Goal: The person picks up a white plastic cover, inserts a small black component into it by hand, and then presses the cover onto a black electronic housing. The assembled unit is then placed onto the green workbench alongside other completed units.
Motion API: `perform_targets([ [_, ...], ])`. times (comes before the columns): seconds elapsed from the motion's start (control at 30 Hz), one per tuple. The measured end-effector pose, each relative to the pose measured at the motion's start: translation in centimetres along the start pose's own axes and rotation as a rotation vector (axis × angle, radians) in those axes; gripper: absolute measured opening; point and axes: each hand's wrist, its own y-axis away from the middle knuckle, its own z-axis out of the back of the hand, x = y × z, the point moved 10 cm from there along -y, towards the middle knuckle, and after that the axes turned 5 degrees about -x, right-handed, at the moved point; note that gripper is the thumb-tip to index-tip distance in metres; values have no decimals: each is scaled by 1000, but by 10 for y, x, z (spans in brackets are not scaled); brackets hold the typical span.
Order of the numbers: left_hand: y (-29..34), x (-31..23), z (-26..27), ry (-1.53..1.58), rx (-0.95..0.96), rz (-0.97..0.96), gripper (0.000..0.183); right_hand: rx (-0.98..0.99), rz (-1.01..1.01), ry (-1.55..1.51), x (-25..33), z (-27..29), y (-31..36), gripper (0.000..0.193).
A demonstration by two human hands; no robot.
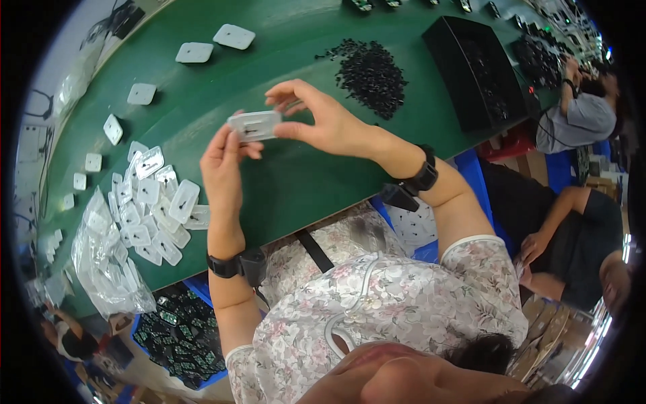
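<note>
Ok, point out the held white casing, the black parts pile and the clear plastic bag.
White casing (pixel 258 126): head view, middle of its face.
Black parts pile (pixel 372 77): head view, middle of the heap.
Clear plastic bag (pixel 97 259): head view, its crumpled side.

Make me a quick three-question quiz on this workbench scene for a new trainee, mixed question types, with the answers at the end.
1. True or false: the left hand holds a white plastic piece above the green table.

2. Which of these lies on the table, to the left of the open black box?
a) a red mug
b) a heap of small black parts
c) a coil of rope

3. Fill in the blank: the clear plastic bag lies toward the person's ____ side of the table.

Key: 1. True. 2. b. 3. left.
</note>
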Motion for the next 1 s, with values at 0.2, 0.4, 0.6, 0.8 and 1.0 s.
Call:
perform_targets([
  [0.2,-10,-3,32,-253,-115,-11,18,431,239,188,17,-15,92,44],
  [0.4,-18,3,42,-491,-123,-79,14,254,130,239,-20,36,59,41],
  [0.6,-18,-6,45,-768,-176,-218,12,241,154,270,-31,48,30,38],
  [0.8,-1,-29,30,-1112,-221,-323,22,347,36,163,-5,45,-2,24],
  [1.0,30,-34,-9,-1584,-254,-466,58,-343,423,1282,-15,135,-113,39],
])
